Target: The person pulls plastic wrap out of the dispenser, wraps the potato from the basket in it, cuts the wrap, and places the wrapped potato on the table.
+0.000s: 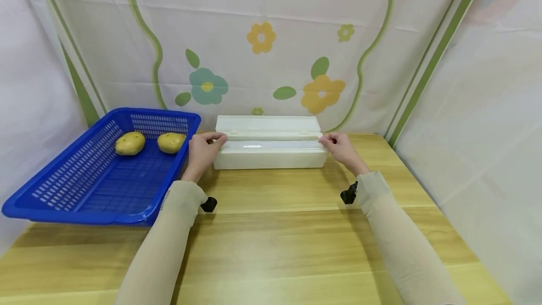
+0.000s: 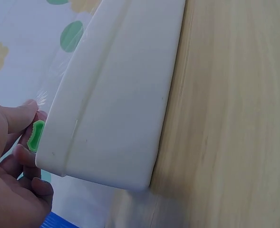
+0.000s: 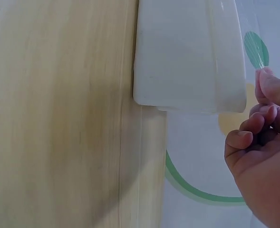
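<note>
A long white cling film dispenser stands at the back of the table, its lid tipped up behind. Clear cling film stretches across its top, with a glare on it. At the left end my left hand pinches one corner of the film between thumb and forefinger. A green piece at the box's end shows beside those fingers in the left wrist view. My right hand pinches the opposite corner; gathered creases fan out from the fingertips in the right wrist view. The film roll inside is hidden.
To the left is a blue plastic basket holding two yellow potatoes, one potato left of the other potato. A floral curtain hangs right behind the dispenser. The wooden table stretches in front.
</note>
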Demonstrator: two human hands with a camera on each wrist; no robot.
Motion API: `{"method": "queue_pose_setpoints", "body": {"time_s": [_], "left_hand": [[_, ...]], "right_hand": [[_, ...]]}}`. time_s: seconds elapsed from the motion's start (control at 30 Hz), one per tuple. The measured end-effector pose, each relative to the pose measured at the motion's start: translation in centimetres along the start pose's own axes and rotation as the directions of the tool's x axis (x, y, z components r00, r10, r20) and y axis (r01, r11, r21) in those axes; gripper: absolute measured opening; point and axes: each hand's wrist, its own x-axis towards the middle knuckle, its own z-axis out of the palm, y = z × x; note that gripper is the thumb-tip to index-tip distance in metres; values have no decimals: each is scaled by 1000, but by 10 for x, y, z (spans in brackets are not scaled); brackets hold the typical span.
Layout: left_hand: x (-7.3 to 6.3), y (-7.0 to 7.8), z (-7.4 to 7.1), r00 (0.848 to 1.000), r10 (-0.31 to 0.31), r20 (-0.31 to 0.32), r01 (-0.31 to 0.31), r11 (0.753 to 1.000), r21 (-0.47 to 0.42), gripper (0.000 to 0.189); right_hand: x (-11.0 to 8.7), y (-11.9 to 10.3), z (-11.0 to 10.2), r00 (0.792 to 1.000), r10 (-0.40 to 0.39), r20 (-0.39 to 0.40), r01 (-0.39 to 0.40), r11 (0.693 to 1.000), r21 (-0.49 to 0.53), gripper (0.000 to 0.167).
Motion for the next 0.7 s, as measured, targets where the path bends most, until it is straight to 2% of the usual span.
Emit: {"method": "queue_pose_setpoints", "body": {"time_s": [0.2, 0.37, 0.6, 0.7], "left_hand": [[3, 5, 5, 1000, -2, 0, 2, 1000, -30, 22], [5, 9, 6, 1000, -9, -3, 8, 998, -58, 24], [8, 14, 7, 1000, -14, -6, 13, 994, -106, 26], [11, 17, 7, 1000, -1, -27, -2, 993, -116, 28]], "right_hand": [[-1, 1, -7, 1000, 9, -11, -9, 999, 45, 36], [1, 1, -9, 998, 62, -19, -58, 983, 173, 44], [5, -2, -11, 996, 85, -23, -70, 921, 383, 45], [6, -5, -13, 996, 88, -23, -68, 890, 452, 33]]}}
